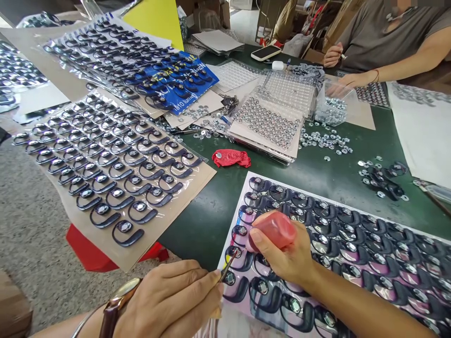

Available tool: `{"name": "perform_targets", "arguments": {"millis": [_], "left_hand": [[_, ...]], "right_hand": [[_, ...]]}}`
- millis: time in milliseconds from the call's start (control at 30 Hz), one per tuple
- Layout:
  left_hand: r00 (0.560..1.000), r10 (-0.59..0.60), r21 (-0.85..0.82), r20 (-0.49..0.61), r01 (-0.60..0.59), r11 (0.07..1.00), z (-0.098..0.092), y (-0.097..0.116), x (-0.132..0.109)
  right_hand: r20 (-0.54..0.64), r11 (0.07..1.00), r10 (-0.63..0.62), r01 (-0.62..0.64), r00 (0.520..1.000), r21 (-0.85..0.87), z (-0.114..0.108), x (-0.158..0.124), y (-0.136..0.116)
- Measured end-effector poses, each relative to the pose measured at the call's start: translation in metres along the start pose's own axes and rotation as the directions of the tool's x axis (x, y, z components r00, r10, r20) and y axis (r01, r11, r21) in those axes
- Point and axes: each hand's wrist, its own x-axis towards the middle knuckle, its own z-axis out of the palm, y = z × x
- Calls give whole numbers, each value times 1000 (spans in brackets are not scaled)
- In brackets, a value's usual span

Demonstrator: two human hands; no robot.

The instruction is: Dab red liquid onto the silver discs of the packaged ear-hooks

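My left hand (176,295), with a watch at the wrist, comes in from the bottom and is closed on tweezers (228,268). Their tip is at a dark, hook-shaped piece (243,261) near the left edge of the sheet in front of me. My right hand (289,253) is wrapped round a red squeeze bottle (275,229), tilted just above the same sheet; its nozzle is hidden. Rows of these dark pieces with shiny round centres cover the colourful sheet (248,307). Part of the sheet is hidden under my right hand and forearm.
On the left, a brown sheet (190,188) bears similar pieces, with a blue printed sheet (207,77) behind. A red cloth-like strip (230,158), a tray of metal discs (268,123) and loose discs (327,141) lie on the green table. Across it sits another person (394,42), hands near a clear tub (331,105).
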Motion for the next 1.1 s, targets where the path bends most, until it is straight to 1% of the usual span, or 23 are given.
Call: {"name": "perform_targets", "arguments": {"millis": [100, 200, 300, 367, 433, 500, 567, 667, 700, 733, 767, 833, 900, 933, 967, 1033, 1100], "left_hand": [[1000, -4, -61, 22, 5, 998, 2, -3, -4], [999, -24, -133, 31, 28, 991, 4, -5, -8], [999, -39, -159, 21, 41, 986, 3, -6, -7], [998, -60, -161, 16, 61, 985, 0, -5, -4], [994, -112, -176, -18, 107, 979, -2, -5, 1], [979, -192, -192, -65, 176, 965, -3, -6, 6], [961, -255, -216, -106, 228, 949, -3, -7, 10], [938, -325, -267, -122, 284, 921, -1, -8, 14], [931, -343, -282, -121, 299, 912, -1, -8, 14], [926, -358, -289, -123, 311, 905, 0, -8, 14], [924, -358, -289, -134, 309, 906, 0, -7, 14], [934, -317, -266, -166, 268, 926, -2, -4, 11], [961, -224, -206, -162, 189, 960, -5, 1, 4], [975, -171, -168, -144, 146, 975, -6, 5, -1], [986, -122, -131, -113, 107, 986, -6, 9, -7], [995, -59, -86, -78, 52, 995, -6, 17, -18], [997, -27, -76, -67, 22, 997, -3, 24, -25]], "right_hand": [[-18, 999, 23, -22, 1000, 40, 0, -1, 0], [10, 999, 33, -33, 999, 40, -1, -2, 0], [36, 998, 39, -40, 999, 44, 0, -2, -1], [28, 998, 26, -28, 999, 59, 0, -1, -2], [26, 997, -2, 0, 1000, 79, 1, 0, -3], [36, 996, -47, 44, 998, 71, 3, 0, -3], [47, 992, -125, 124, 991, 26, 4, -1, -2], [13, 969, -247, 247, 969, 3, 2, 0, -2], [0, 968, -250, 250, 968, 25, 0, 2, -3], [-1, 973, -221, 221, 975, 62, -3, 3, -5], [14, 981, -169, 166, 986, 102, -7, 5, -7], [101, 985, -44, 26, 994, 169, -15, 8, -12], [186, 978, 42, -78, 982, 193, -21, 8, -19], [196, 977, 68, -104, 978, 184, -22, 7, -22], [182, 979, 86, -117, 979, 167, -21, 4, -25], [106, 984, 98, -112, 990, 140, -15, -4, -28], [38, 990, 60, -64, 998, 125, -6, -14, -29]]}}
